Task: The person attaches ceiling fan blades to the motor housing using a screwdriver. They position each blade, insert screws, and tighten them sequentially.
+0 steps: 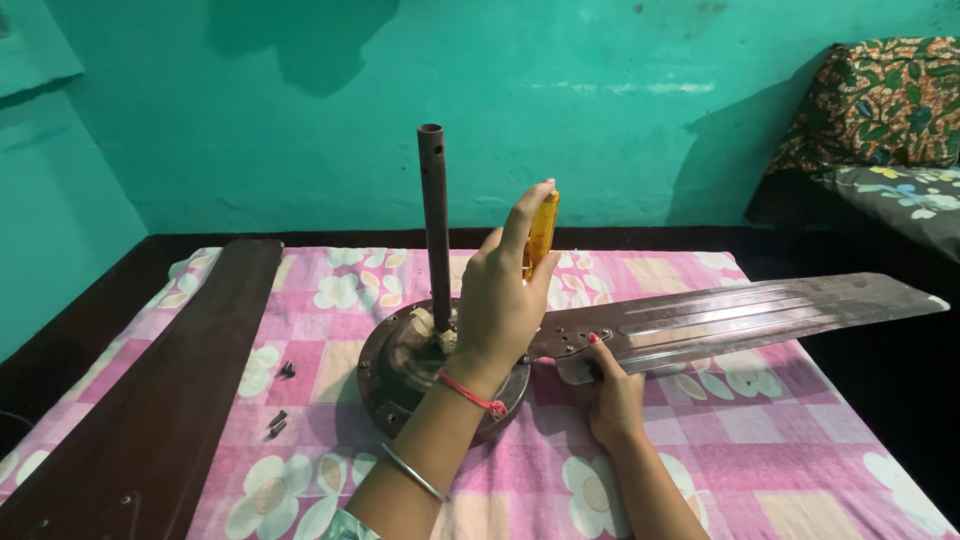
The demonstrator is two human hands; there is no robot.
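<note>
Single head-worn view, looking down and forward from close above the hands, facing a green wall (300, 120)

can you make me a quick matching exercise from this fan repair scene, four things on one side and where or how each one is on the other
Things:
1. screwdriver
2. fan blade
3. downrod
4. loose screws

Places or states:
A. lying on the floral cloth, left of the motor
B. standing upright from the motor
C. gripped by the left hand, yellow handle up
D. steadied from below by the right hand

Pairs: 1-C, 2-D, 3-B, 4-A
</note>
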